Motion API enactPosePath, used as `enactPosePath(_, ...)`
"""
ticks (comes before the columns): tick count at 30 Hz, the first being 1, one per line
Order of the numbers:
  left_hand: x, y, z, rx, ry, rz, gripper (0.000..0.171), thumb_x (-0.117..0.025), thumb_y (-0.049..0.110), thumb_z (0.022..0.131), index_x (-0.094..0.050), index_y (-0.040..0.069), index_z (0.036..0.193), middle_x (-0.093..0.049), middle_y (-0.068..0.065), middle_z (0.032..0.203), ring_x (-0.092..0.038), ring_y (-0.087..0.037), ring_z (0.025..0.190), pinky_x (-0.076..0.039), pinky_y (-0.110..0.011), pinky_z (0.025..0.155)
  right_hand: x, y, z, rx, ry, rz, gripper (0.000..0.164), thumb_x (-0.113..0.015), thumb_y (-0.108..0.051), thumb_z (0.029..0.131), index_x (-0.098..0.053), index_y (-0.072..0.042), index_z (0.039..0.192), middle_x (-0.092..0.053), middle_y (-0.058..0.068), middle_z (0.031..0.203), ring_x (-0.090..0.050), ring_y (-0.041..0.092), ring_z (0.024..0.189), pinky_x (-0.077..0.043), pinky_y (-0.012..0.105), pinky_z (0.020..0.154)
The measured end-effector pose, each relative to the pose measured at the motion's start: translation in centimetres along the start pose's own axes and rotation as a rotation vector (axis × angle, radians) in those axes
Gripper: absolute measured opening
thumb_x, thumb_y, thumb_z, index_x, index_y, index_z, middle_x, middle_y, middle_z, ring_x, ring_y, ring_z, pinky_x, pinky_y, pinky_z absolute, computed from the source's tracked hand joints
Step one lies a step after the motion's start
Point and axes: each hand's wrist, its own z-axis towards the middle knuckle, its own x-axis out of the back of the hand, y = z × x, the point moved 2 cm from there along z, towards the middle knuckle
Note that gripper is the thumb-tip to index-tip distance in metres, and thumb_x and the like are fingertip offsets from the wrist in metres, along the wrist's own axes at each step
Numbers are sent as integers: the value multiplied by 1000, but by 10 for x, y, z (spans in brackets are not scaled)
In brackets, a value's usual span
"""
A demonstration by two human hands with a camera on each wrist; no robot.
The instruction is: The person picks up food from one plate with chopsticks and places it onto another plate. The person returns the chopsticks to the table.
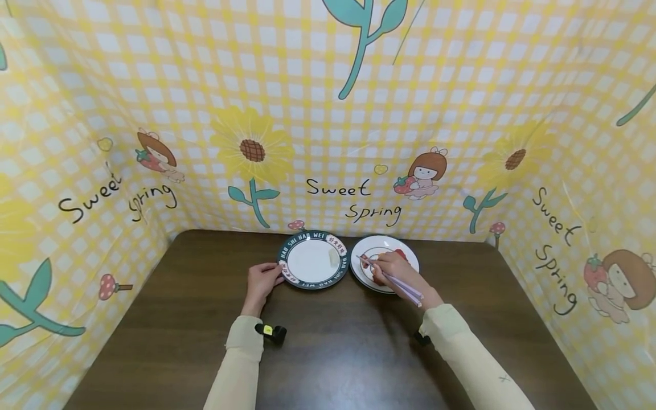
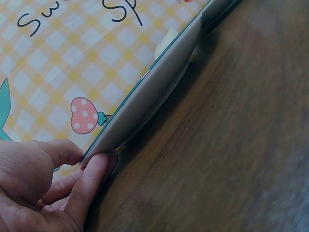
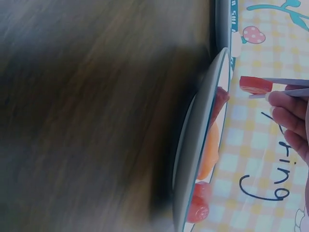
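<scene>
Red piece [image 3: 255, 85] hung just right of green-rimmed plate [image 1: 307, 263]

The right hand [image 1: 397, 269], nearer the piece, had its fingers curled round chopsticks [image 1: 405, 288] whose tips pinched it above the left side of the white plate [image 1: 370, 244]. Their long axis ran from near right to far left, toward the green-rimmed plate. The left hand [image 1: 262, 283] pinched that plate's left rim between thumb and fingers.

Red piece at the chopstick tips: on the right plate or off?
Off: the right wrist view shows the red piece between the chopsticks, clear of the right plate.
</scene>
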Motion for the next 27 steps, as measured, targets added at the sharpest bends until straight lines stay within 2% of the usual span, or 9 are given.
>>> enactPosePath(3,0,0,0,-8,0,-1,41,-68,13,99,-61,-12,130,-61,-29,127,-68,-11,89,-61,-18,75,1,-4,3,10,21,6,17,-65,0,90,-76,5,102,-71,9,88,-64,25,84,-56,42,82)
enactPosePath(6,0,-1,-1,-15,-2,-5,39,-68,12,98,-61,-12,129,-61,-29,126,-68,-9,87,-61,-17,74,2,-7,7,21,32,2,20,-65,-1,90,-76,5,106,-74,11,92,-66,26,85,-57,43,83)
enactPosePath(10,1,-1,-1,-18,-3,-16,39,-67,11,98,-61,-13,129,-61,-30,126,-68,-8,84,-61,-17,73,1,-11,11,17,22,4,21,-63,-3,92,-76,4,108,-75,10,93,-66,25,85,-57,42,82)
enactPosePath(15,1,-1,0,-28,4,-14,38,-68,11,98,-62,-13,128,-62,-30,124,-68,-7,82,-61,-17,72,-3,-16,15,-29,-3,42,23,-59,-5,96,-75,2,111,-72,9,93,-64,24,87,-56,41,82)
enactPosePath(22,1,-1,0,-22,12,-3,38,-68,11,98,-62,-13,126,-62,-29,123,-69,-7,80,-61,-18,72,-9,-30,22,-44,4,153,17,-64,-2,94,-76,-3,106,-68,6,87,-59,18,79,-56,33,72)
enactPosePath(27,0,0,1,-17,6,-8,39,-67,13,99,-62,-12,128,-61,-28,126,-69,-7,82,-61,-18,74,-14,-35,27,-89,-77,199,18,-58,-9,101,-74,-2,104,-66,3,87,-58,19,84,-55,34,80)
